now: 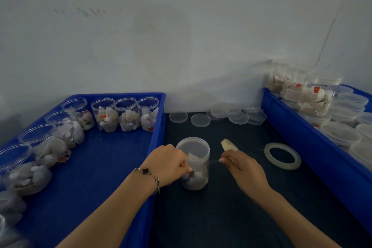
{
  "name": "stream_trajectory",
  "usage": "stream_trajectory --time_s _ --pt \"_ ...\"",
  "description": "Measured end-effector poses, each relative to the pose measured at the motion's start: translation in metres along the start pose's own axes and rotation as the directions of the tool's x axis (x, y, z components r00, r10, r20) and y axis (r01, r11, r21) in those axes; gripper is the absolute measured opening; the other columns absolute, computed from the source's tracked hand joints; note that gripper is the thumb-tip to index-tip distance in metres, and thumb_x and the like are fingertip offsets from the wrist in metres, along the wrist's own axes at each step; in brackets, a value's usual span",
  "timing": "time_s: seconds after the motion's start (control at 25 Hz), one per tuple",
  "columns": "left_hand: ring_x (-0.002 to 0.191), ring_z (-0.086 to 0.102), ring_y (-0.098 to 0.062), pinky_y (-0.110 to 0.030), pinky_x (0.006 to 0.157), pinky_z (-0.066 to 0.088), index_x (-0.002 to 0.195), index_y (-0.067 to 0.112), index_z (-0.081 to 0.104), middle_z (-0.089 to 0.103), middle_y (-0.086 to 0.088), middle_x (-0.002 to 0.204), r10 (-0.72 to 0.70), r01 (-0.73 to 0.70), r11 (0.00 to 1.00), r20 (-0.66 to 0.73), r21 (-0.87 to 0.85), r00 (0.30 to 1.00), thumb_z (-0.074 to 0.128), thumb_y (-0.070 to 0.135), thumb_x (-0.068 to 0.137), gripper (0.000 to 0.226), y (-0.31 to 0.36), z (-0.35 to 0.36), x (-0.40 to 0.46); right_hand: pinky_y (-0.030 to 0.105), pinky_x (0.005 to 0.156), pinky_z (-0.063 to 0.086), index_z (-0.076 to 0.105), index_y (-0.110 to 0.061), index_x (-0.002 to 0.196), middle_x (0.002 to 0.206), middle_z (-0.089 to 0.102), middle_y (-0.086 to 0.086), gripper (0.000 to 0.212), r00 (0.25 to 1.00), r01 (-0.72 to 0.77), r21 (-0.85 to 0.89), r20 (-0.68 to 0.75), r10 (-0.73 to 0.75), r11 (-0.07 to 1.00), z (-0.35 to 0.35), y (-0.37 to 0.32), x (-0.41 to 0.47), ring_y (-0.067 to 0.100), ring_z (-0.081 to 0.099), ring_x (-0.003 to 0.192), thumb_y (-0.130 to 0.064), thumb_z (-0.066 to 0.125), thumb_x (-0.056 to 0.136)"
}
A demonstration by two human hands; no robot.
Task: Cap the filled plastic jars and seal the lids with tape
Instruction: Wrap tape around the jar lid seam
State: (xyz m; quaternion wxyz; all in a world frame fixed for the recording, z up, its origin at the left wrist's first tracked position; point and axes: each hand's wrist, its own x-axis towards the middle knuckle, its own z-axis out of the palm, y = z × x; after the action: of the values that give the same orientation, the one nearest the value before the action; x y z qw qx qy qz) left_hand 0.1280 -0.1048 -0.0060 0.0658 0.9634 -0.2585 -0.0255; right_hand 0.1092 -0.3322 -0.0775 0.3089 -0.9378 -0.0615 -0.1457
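Tape roll (282, 156) and loose lids (200, 120) lie beside capped jar (193, 164). Left hand (168, 162) grips jar; right hand (242, 168) fingers pinch a tape strip (215, 160).

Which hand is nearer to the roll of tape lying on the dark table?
Right. The right hand is just left of the roll of tape; the left hand is farther left, beyond the capped jar.
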Motion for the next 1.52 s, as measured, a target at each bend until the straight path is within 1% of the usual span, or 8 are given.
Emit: stream_trajectory --time_s 0.2,0.36,0.56,0.76,0.92,1.04,1.2,1.52 --pt "0.071 0.062 -0.008 -0.029 0.078 0.053 0.082 0.017 0.068 0.066 0.003 0.075 0.018 -0.018 1.000 -0.003 -0.012 1.000 0.052 0.046 0.091 0.033 -0.004 0.001 0.001 0.012 0.055 0.036 0.059 -0.036 0.092 0.078 0.054 -0.018 0.012 1.000 0.020 0.019 0.002 -0.020 1.000 0.007 0.006 0.000 -0.002 0.054 0.072 -0.042 0.049 0.093" --pt "0.067 0.060 -0.004 -0.024 0.075 0.052 0.082 0.018 0.069 0.068 0.003 0.075 0.056 -0.055 0.997 0.023 -0.062 0.998 0.053 0.045 0.090 0.032 -0.006 0.001 0.001 0.015 0.060 0.044 0.060 -0.038 0.092 0.082 0.059 -0.015 0.017 1.000 0.019 0.081 -0.007 -0.019 0.997 0.008 0.011 -0.011 -0.004 0.055 0.078 -0.047 0.046 0.090" --pt "0.079 0.055 -0.005 -0.024 0.073 0.047 0.086 0.027 0.060 0.061 0.010 0.087 0.094 -0.093 0.995 0.018 -0.019 0.995 0.048 0.049 0.092 0.026 -0.014 0.000 0.001 0.016 0.074 0.048 0.063 -0.043 0.106 0.098 0.062 -0.017 0.020 0.999 0.034 0.119 0.038 -0.039 0.992 0.008 0.007 -0.010 -0.002 0.058 0.089 -0.037 0.048 0.095" --pt "0.095 0.055 -0.007 -0.028 0.084 0.048 0.078 0.022 0.056 0.056 0.012 0.114 0.153 -0.149 0.987 0.065 -0.060 0.986 0.052 0.043 0.091 0.025 -0.017 0.004 0.003 0.013 0.070 0.047 0.061 -0.047 0.113 0.098 0.061 -0.019 0.025 0.997 0.039 0.133 0.056 -0.047 0.990 0.010 0.002 -0.007 -0.009 0.055 0.086 -0.034 0.049 0.095" --pt "0.086 0.054 -0.006 -0.028 0.079 0.049 0.081 0.022 0.057 0.056 0.013 0.097 0.117 -0.118 0.992 -0.035 -0.042 0.993 0.049 0.045 0.092 0.027 -0.017 0.006 0.005 0.009 0.066 0.043 0.062 -0.045 0.114 0.095 0.059 -0.023 0.028 0.999 0.038 0.082 -0.011 -0.037 0.996 0.009 0.002 -0.008 -0.007 0.056 0.083 -0.044 0.044 0.092" --pt "0.073 0.048 -0.005 -0.023 0.067 0.043 0.077 0.026 0.049 0.048 0.012 0.079 0.084 -0.079 0.996 -0.097 0.052 0.992 0.044 0.046 0.094 0.027 -0.015 0.010 0.006 0.014 0.061 0.041 0.066 -0.034 0.114 0.099 0.064 -0.013 0.027 0.993 0.065 0.010 -0.094 -0.064 0.998 0.012 0.001 -0.006 0.000 0.055 0.078 -0.036 0.049 0.094" --pt "0.073 0.046 -0.005 -0.021 0.062 0.033 0.079 0.029 0.043 0.049 0.013 0.084 0.045 -0.029 0.994 -0.149 0.108 0.988 0.040 0.046 0.096 0.025 -0.015 0.014 0.009 0.019 0.061 0.041 0.068 -0.027 0.113 0.101 0.066 -0.006 0.026 0.987 0.086 -0.026 -0.131 -0.089 0.996 0.013 -0.003 0.000 0.005 0.057 0.079 -0.031 0.052 0.094" --pt "0.075 0.045 -0.004 -0.019 0.062 0.031 0.082 0.029 0.042 0.054 0.010 0.089 0.013 0.005 0.995 -0.170 0.102 0.985 0.040 0.046 0.097 0.022 -0.013 0.016 0.013 0.021 0.067 0.046 0.068 -0.027 0.114 0.102 0.067 -0.005 0.026 0.989 0.059 -0.015 -0.133 -0.061 0.998 0.016 0.001 0.005 0.008 0.061 0.085 -0.031 0.052 0.094"
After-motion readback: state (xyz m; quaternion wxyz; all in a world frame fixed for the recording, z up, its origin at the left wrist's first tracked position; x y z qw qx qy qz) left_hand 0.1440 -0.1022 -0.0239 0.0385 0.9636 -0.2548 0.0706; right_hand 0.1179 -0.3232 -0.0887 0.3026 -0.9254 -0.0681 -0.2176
